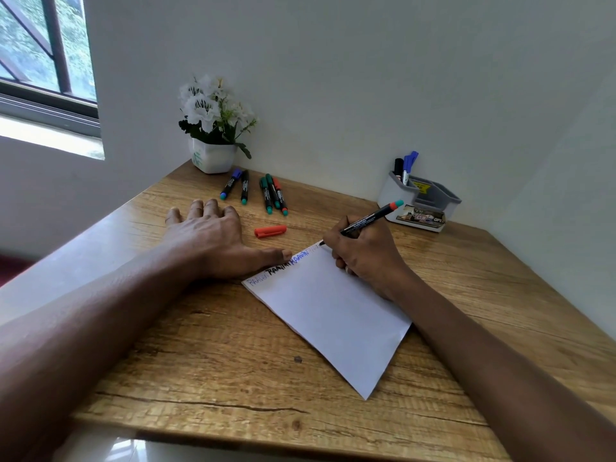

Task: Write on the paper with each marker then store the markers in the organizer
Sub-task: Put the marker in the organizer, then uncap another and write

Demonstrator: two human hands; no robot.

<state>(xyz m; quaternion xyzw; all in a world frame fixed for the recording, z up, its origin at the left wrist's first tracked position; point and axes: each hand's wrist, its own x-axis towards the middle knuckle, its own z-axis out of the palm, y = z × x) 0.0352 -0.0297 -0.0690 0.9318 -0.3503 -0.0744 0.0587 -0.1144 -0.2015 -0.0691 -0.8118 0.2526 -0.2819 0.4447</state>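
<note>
The right hand point(363, 258) is gripping the black-barrelled, red-ended marker point(366, 219), fingers curled round it, with the tip touching the white paper sheet point(333, 315) at its far corner. The left hand point(213, 241) is lying flat, fingers spread, only its thumb pinning the sheet. With so little hold the sheet could slide, and the tip could run onto the wooden table point(233, 361).

I see both arms bare right to the edge of my feed: the left forearm point(100, 311) looms wide near the lens, the right forearm point(500, 361) narrower. The left hand point(206, 235) and right hand point(363, 258) are bare as well, with tendon ridges across the back of the left and a short-trimmed nail on its thumb point(286, 254).
</note>
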